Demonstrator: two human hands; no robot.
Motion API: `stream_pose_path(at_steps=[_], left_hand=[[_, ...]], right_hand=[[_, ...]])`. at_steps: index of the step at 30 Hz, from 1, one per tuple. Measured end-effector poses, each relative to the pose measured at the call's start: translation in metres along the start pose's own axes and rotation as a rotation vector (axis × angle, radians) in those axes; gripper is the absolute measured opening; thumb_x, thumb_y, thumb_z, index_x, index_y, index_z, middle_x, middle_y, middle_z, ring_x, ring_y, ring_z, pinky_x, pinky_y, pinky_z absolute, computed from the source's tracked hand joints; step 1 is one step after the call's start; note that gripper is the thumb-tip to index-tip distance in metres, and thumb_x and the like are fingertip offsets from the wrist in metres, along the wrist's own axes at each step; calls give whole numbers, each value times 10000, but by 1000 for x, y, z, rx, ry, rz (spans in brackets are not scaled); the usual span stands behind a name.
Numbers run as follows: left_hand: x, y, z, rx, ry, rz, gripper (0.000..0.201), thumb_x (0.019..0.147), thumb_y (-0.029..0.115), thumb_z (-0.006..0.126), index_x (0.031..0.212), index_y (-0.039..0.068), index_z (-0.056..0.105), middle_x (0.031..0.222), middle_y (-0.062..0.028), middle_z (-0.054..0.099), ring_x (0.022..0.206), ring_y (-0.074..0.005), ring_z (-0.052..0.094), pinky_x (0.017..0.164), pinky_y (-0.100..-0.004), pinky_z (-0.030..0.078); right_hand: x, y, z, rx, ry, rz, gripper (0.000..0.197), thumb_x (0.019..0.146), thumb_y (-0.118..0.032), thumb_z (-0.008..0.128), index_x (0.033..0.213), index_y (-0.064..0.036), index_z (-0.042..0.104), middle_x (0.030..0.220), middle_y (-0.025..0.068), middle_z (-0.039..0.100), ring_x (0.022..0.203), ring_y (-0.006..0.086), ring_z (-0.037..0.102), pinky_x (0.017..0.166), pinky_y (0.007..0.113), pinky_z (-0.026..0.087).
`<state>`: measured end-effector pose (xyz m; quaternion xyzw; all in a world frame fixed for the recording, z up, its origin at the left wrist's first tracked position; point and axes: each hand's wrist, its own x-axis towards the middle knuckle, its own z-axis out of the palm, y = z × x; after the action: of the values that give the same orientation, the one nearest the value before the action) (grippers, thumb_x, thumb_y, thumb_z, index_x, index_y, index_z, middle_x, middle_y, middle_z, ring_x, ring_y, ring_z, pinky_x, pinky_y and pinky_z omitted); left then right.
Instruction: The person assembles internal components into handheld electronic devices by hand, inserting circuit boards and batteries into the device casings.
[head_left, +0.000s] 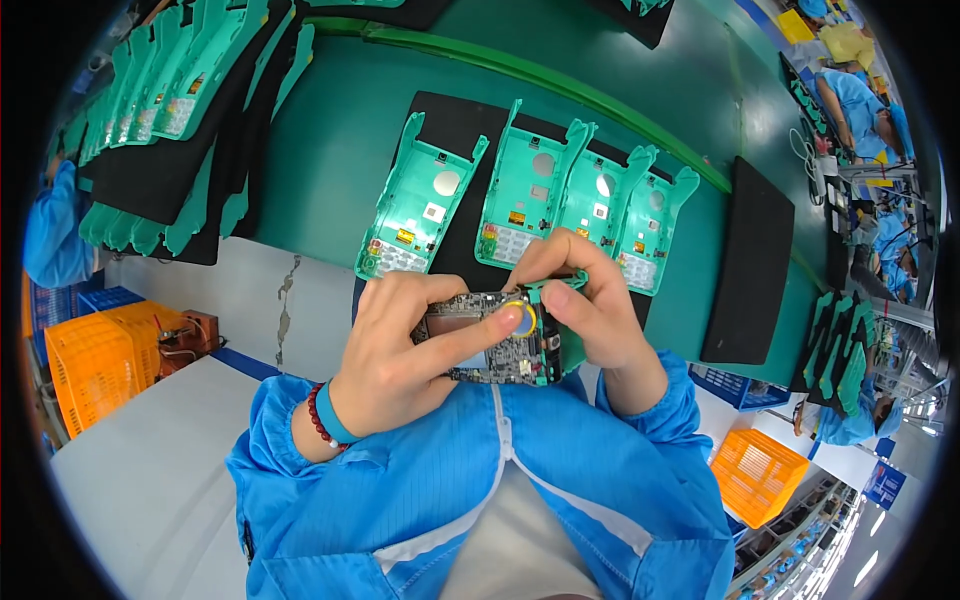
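Two-handed hold on a circuit board [520, 362], raised in front of the blue jacket [400, 500] at the near edge of the green worktop [330, 150]. Crowded with tiny parts, with a brownish-silver rectangle toward the left, a pale panel below that and a black strip along the right end. Near that end, a round blue disc [528, 324] with a yellow rim. Gripped around the left end by the left hand [385, 345], with stretched index finger across the face and fingertip pressing on the disc. Pinched at the upper right corner between bent forefinger and thumb of the right hand [590, 310], just beside a green plastic piece [573, 281]; cannot tell how the fingertips meet behind. On a black mat [466, 215] beyond the board, toward the middle of the worktop, four green housings [535, 215] in a row, with round silvery patches, pale squares and blocks of whitish keys at the near ends. Labelled inside in orange-yellow, with lettering too small to read; likewise any marks on the board. Toward the left edge of the worktop, more green shells [205, 70] in close ranks.
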<state>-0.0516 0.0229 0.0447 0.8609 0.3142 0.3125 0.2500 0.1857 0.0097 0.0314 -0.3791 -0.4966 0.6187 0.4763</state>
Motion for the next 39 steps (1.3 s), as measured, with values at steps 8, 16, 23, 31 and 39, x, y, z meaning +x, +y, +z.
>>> stream_pose_path(at_steps=[8, 16, 23, 31, 39], left_hand=[[8, -3, -1, 2, 20, -120, 823, 557, -98, 725, 1291, 275, 706, 1113, -84, 577, 954, -275, 551, 782, -367, 432], [8, -6, -1, 90, 102, -156, 842, 553, -88, 753, 1311, 275, 693, 1133, -95, 568, 955, -277, 548, 772, -372, 424], [4, -6, -1, 189, 72, -63, 829, 573, -105, 718, 1307, 279, 695, 1104, -79, 576, 928, -261, 555, 744, -358, 406], [4, 2, 2, 143, 138, -84, 850, 548, -119, 692, 1304, 268, 691, 1107, -72, 589, 928, -252, 565, 738, -354, 404], [2, 5, -3, -1, 93, -229, 808, 578, -113, 714, 1308, 233, 683, 1097, -80, 596, 936, -270, 571, 788, -353, 441]], right_hand=[[18, 10, -10, 228, -59, 274, 616, 1018, -471, 574, 1382, 9, 442, 1309, 194, 590, 1233, 264, 592, 1029, 394, 509], [8, -13, 3, 364, -25, 384, 874, 868, -232, 795, 1528, -16, 264, 1478, 170, 406, 1303, 307, 548, 933, 453, 598], [2, -4, 3, 195, -45, 273, 870, 847, -308, 810, 1510, -17, 326, 1480, 160, 420, 1394, 261, 419, 1134, 367, 362], [-2, 4, -3, 166, -66, 270, 934, 824, -293, 814, 1534, -2, 283, 1507, 166, 403, 1407, 268, 429, 1152, 393, 356], [-4, -1, -1, 161, -31, 160, 1129, 761, -233, 894, 1612, -76, 169, 1586, 160, 295, 1439, 304, 352, 1177, 432, 294]])
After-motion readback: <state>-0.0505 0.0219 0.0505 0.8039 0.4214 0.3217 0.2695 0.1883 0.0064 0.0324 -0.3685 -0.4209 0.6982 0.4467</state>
